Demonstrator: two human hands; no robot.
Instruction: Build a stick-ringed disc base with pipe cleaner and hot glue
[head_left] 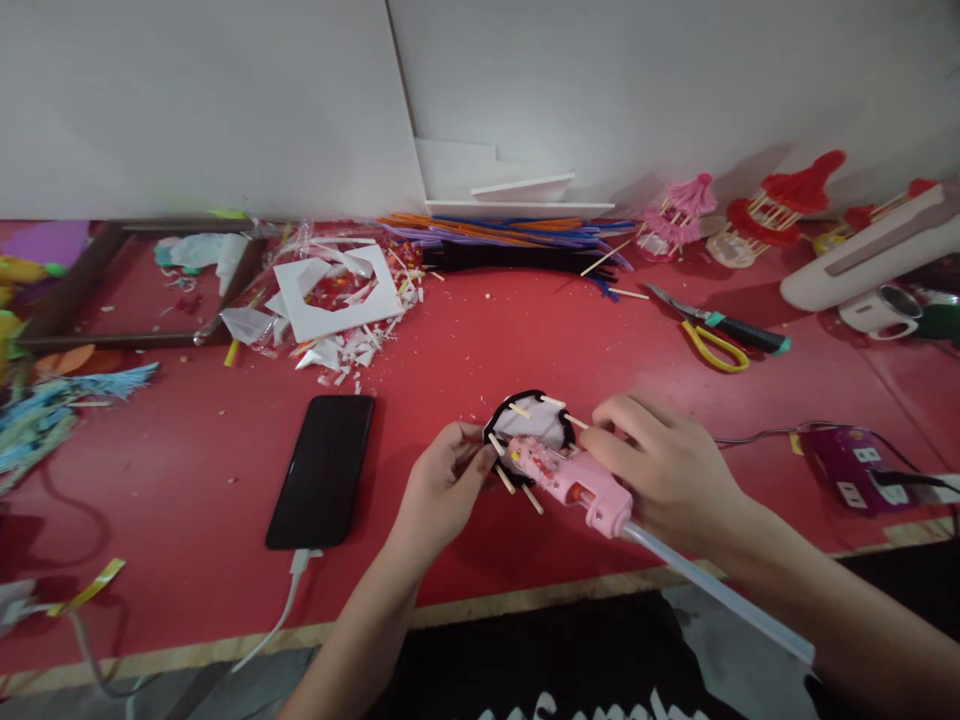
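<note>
Right of the smartphone (322, 470), the left hand (448, 482) pinches the black-rimmed disc (536, 425) edgewise; the right hand (664, 465) grasps the pink hot-glue gun (589, 492). The disc seems light, its wooden sticks (532, 498) fragile; the rim suits holding.

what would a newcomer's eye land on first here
Probably the pink glue gun in the right hand, front and centre, over the black-rimmed disc at the left hand. Next, the pink model and red model at back right, then the black phone left of the hands.
</note>
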